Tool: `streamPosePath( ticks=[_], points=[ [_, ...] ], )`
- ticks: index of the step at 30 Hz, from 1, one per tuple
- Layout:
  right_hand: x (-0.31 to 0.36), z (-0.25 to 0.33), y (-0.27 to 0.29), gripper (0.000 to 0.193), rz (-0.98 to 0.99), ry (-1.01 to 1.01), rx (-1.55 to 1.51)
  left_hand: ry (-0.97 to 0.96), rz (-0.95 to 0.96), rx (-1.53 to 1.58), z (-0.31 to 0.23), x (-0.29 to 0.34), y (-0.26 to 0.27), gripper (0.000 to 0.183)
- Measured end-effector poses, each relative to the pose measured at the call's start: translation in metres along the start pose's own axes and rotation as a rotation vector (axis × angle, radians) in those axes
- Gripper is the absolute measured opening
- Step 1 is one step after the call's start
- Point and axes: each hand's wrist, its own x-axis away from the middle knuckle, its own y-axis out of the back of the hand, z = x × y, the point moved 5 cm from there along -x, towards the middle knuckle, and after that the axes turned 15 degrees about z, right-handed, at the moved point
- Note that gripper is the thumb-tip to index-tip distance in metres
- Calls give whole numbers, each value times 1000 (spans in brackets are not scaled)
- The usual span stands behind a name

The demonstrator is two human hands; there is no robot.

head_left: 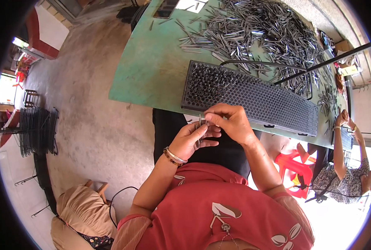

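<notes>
My left hand (188,140) wears a bead bracelet and a pale bangle, and its fingers are closed on a few thin metal strips (199,121) that stand upright in the grip. Right beside them, the thumb and forefinger of my right hand (234,123) are pinched together near the strips' upper ends; what lies between those fingertips is too small to make out. Just beyond both hands, along the table's near edge, lies a long black rack (273,102) full of round holes. Many dark pieces (208,83) stand upright in its left part.
The green table (145,71) carries a large heap of loose dark metal strips (252,31) behind the rack. A bent black rod (325,63) crosses over it. At the right sits another person (339,177), hands raised, near a red plastic stool (294,171). Black metal frames (37,131) are stacked left.
</notes>
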Motion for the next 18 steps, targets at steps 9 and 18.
streamPosePath(
  ticks=[9,18],
  points=[
    [-14,11,28,15,-352,164,269,82,-70,38,5,-2,8,39],
    [-13,7,26,17,-435,209,303,86,-108,36,5,2,9,38]
  ],
)
